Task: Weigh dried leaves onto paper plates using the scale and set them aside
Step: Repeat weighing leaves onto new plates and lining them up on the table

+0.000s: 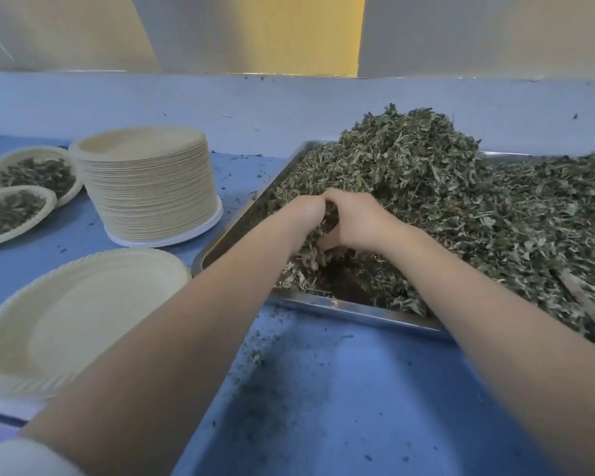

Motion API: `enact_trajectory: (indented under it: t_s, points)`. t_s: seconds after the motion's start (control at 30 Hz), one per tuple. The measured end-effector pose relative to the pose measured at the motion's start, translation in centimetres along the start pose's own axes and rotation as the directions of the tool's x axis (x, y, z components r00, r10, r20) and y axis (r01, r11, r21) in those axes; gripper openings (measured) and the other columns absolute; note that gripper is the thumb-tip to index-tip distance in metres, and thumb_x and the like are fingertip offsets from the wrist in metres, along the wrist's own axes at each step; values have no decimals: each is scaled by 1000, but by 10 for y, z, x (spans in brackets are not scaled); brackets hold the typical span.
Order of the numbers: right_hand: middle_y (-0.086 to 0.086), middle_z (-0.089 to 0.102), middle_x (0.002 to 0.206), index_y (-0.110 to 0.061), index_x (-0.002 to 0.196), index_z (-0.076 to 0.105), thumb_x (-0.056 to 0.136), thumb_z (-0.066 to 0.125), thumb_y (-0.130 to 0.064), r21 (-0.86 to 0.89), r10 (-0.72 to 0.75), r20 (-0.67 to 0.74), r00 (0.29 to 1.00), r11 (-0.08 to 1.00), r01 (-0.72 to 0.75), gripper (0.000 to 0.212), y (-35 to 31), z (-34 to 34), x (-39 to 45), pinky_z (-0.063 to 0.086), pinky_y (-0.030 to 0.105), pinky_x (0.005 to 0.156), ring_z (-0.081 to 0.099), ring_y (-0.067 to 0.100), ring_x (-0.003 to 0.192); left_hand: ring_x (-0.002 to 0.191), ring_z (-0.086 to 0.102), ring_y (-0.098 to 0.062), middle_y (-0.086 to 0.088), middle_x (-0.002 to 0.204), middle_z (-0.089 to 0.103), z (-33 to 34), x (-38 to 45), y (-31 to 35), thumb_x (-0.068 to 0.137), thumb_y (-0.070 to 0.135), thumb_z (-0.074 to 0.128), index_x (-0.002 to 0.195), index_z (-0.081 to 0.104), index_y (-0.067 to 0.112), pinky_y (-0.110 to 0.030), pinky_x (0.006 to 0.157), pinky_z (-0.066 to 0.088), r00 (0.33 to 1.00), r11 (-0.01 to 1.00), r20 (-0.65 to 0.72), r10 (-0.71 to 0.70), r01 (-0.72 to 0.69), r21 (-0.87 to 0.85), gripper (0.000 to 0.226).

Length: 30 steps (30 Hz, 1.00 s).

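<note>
Both hands cupping a clump from the heap of dried green leaves (pixel 443 201) in the steel tray (pixel 323 302) | left hand (pixel 306 209), right hand (pixel 361 218) curled around leaves | empty round paper plate (pixel 83 314) lying left of left hand | risk: loose flakes spilling onto blue bench (pixel 340 389) during carry

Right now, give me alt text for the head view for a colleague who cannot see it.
Both hands, left and right, gather dried leaves from a metal tray. An empty paper plate waits nearby, beside a plate stack and two filled plates.
</note>
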State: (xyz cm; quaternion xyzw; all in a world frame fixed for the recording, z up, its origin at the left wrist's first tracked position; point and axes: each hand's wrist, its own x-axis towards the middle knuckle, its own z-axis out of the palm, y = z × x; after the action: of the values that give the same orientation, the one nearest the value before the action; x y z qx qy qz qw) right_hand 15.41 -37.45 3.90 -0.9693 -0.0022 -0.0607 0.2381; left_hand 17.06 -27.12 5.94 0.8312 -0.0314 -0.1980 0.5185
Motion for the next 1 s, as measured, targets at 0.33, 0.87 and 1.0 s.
enact_trajectory:
  t_s: [0.33, 0.87, 1.0]
  points:
    - [0, 56, 112, -23, 125, 55, 69, 83, -22, 85, -6, -138, 990, 996, 18, 62, -47, -39, -29, 38, 13, 52, 53, 7, 71, 85, 47, -23, -9, 89, 49, -23, -28, 17, 101, 15, 28, 125, 50, 3, -32, 70, 38, 983, 982, -66, 169, -174, -80, 35]
    - [6, 69, 96, -16, 103, 64, 66, 85, -21, 255, -242, -12, 970, 937, 237, 43, -220, 55, -50, 56, 35, 74, 66, 20, 81, 70, 55, -25, -19, 98, 61, -185, -117, -86, 99, 17, 38, 102, 59, 5, -26, 50, 39, 959, 995, -268, 95, -83, 55, 25]
    - [-5, 60, 112, -25, 120, 57, 58, 87, -42, 119, -231, 227, 946, 971, 209, 72, -223, 64, -54, 58, 31, 69, 62, 13, 88, 81, 55, -26, -8, 111, 57, -210, -133, -110, 98, 32, 40, 126, 55, 14, -30, 60, 50, 985, 1000, -170, 5, -4, 2, 36]
